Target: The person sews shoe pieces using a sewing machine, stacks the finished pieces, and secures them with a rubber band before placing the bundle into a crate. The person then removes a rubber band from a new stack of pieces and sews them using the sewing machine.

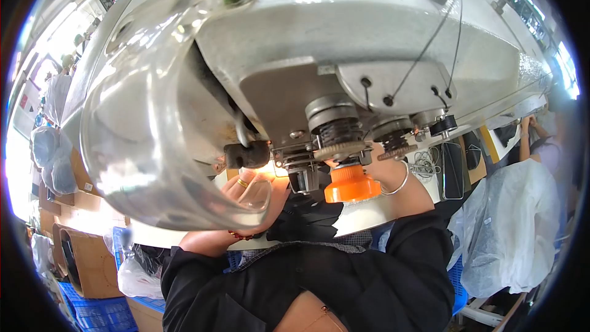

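A sewing machine head (295, 24) fills the upper view and hides much of both hands. My left hand (249, 190), wearing a gold ring, is under the needle end, partly behind the shiny curved cover (141, 141). Its fingers look bent and close together; their tips and whatever is in them are hidden. Black fabric pieces (304, 215) lie on the pale table just right of this hand. My right hand (378, 163) is mostly covered by the orange knob (351, 184) and tension parts, so its fingers do not show. A bangle (398, 178) circles that wrist.
Thin threads (424, 49) run down the machine's front. Tangled cord (425, 165) lies on the right of the table. Clear plastic wrapping (510, 227) hangs at the right, near another person's arm (525, 138). Cardboard boxes (92, 264) and a blue crate (98, 313) stand at left.
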`<state>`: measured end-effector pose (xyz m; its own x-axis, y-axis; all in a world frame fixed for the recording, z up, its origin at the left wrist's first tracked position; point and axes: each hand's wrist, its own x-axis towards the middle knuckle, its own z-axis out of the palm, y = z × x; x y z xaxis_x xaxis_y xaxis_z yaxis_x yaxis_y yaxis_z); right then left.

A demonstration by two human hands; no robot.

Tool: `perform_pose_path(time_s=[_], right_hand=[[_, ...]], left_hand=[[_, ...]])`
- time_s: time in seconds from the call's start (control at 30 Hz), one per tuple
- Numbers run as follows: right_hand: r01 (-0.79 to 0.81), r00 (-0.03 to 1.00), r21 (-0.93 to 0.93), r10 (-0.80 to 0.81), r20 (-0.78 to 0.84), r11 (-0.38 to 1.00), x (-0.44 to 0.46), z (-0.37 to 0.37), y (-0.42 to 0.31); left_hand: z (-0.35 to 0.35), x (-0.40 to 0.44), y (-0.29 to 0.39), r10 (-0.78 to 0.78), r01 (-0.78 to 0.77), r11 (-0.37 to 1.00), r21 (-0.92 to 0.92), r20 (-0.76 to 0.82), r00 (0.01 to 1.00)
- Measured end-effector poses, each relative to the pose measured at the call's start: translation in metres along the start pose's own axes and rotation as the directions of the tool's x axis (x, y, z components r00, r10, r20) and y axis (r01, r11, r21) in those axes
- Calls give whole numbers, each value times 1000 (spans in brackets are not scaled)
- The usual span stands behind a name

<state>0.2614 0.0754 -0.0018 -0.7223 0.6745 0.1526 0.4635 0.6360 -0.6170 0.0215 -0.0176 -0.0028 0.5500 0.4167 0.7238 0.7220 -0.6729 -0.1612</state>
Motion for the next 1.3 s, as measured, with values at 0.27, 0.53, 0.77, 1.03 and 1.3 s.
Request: perform_pose_path(time_s=[0.27,0.53,0.77,1.03,1.3], right_hand=[[-8,1000,-55,8,0,998,1,6,4],[190,941,-173,-229,-248,966,-2,26,6],[213,901,-515,-371,-224,830,-7,28,-26],[262,858,-244,-341,-385,934,-9,46,-35],[204,882,-169,-256,-396,964,-17,41,-46]], left_hand=[[5,-1,-2,-32,32,999,-27,-4,999],[13,-9,-8,-223,224,965,-137,18,975],[5,5,-5,-247,247,969,-16,-51,968],[-6,4,-28,-137,142,989,-42,98,986],[-13,-6,-25,-222,215,974,66,129,967]])
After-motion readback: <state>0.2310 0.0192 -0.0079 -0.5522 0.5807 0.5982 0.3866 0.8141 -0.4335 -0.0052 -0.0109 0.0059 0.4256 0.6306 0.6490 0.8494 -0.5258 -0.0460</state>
